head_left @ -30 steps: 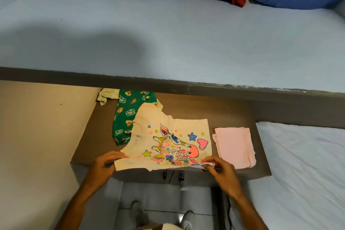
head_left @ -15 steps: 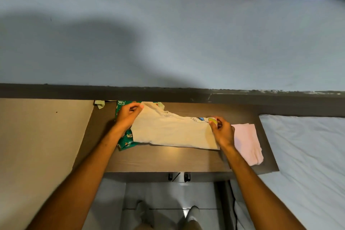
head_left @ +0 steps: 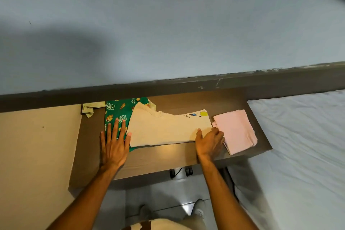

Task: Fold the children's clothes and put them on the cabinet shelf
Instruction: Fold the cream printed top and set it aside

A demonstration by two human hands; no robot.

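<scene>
Three garments on brown shelf [head_left: 168,157]: cream shirt [head_left: 164,129], green print [head_left: 116,113], pink [head_left: 236,129]; both hands flat, fingers spread.

Bare shelf [head_left: 168,157] strip before folded clothes [head_left: 164,129]

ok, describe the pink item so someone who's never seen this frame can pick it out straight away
Find the brown ledge below the big grey-blue shelf. Three garments lie along it; the pink cloth is the rightmost, past the cream shirt, with the right hand at its left edge. It is the only plain pink one, already folded into a small rectangle, with no print.
</scene>
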